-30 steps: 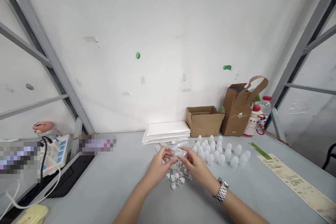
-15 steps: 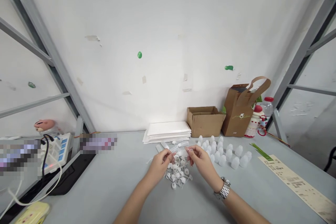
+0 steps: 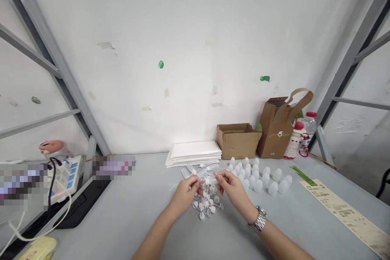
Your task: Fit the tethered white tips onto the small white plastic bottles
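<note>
My left hand (image 3: 186,191) is closed in a pinch at the left end of a small clear-and-white plastic piece (image 3: 210,180). At its right end, my right hand (image 3: 232,187) pinches the same piece; my fingers partly cover it, so its exact kind is unclear. Below my fingertips lies a pile of small white plastic caps with loops (image 3: 207,202). Clear plastic tubes (image 3: 191,169) lie just behind my hands. To the right of my right hand stand several translucent white dome-topped plastic pieces (image 3: 257,186), upright on the grey table (image 3: 134,207).
A stack of white sheets (image 3: 195,152), a cardboard box (image 3: 239,144) and a brown paper bag (image 3: 276,136) stand along the wall. Bottles (image 3: 294,142) are beside the bag. A long printed paper strip (image 3: 344,213) lies right; a power strip (image 3: 68,178) with cables is left.
My hands stay in almost the same place with the plastic piece between them. My fingertips have shifted slightly, and the view has moved a little.
</note>
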A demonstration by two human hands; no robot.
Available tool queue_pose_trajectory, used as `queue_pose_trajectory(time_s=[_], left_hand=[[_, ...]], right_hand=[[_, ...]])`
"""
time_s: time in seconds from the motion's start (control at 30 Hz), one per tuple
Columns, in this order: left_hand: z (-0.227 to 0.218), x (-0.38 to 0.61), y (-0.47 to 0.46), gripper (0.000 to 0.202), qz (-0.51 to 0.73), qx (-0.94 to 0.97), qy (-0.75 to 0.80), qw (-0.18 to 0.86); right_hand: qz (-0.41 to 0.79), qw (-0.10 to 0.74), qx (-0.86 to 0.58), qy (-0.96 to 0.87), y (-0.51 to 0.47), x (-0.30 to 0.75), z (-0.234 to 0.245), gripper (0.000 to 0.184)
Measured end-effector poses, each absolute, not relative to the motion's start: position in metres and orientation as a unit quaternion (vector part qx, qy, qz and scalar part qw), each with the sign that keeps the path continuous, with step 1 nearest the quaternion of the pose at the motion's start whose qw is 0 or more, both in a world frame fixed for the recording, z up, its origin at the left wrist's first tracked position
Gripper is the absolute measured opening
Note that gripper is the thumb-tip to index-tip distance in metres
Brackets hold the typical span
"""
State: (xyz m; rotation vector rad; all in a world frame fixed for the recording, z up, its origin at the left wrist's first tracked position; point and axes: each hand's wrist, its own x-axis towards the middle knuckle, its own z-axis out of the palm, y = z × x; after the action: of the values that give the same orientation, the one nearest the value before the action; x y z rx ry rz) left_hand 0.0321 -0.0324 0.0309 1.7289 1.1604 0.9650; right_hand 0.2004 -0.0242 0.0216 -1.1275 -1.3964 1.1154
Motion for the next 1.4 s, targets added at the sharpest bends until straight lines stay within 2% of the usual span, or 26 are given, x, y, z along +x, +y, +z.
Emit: queue_pose_trajectory(time_s=[0.33, 0.47, 0.63, 0.9, 1.1, 1.27, 1.4], left_hand=[[0.040, 0.028, -0.037, 0.036, 0.374, 0.660, 0.413, 0.504], [0.037, 0.031, -0.037, 0.033, 0.395, 0.662, 0.462, 0.439], [0.024, 0.036, -0.036, 0.035, 0.327, 0.717, 0.508, 0.346], [0.025, 0.035, -0.035, 0.029, 0.410, 0.675, 0.471, 0.393], [0.029, 0.034, -0.039, 0.035, 0.365, 0.717, 0.461, 0.375], [0.025, 0.037, -0.039, 0.035, 0.368, 0.706, 0.467, 0.384], [0.025, 0.037, -0.036, 0.040, 0.384, 0.660, 0.475, 0.438]], right_hand=[[0.423, 0.524, -0.476, -0.565, -0.018, 0.221, 0.035, 0.038], [0.438, 0.523, -0.463, -0.566, -0.018, 0.217, 0.032, 0.038], [0.462, 0.517, -0.453, -0.560, -0.021, 0.207, 0.027, 0.039], [0.547, 0.444, -0.412, -0.578, -0.029, 0.196, 0.019, 0.039], [0.563, 0.427, -0.411, -0.576, -0.026, 0.196, 0.017, 0.043], [0.550, 0.432, -0.414, -0.583, -0.025, 0.196, 0.014, 0.042], [0.477, 0.466, -0.410, -0.623, -0.031, 0.197, 0.014, 0.030]])
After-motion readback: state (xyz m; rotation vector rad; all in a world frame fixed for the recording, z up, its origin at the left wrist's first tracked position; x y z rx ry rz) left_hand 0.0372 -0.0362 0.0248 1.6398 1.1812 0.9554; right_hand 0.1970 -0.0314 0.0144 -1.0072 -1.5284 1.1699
